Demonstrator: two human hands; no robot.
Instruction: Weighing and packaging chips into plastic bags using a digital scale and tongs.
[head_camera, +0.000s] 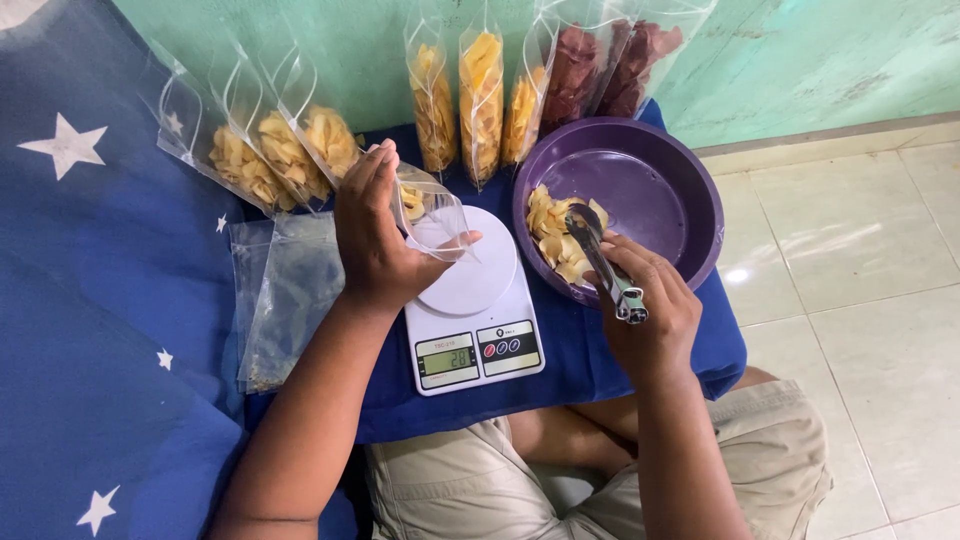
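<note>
My left hand (375, 235) holds a clear plastic bag (432, 212) tilted over the round plate of a white kitchen scale (470, 300); a few yellow chips lie in the bag. My right hand (650, 305) grips metal tongs (603, 262) whose tips reach into a pile of yellow chips (555, 235) at the left side of a purple bowl (660, 185).
Filled clear bags of yellow chips (480, 95) and dark red chips (600, 70) lean on the green wall; more filled bags (270, 155) lie at the left. Empty bags (290, 290) lie on the blue cloth (580, 350). Tiled floor (860, 280) at right.
</note>
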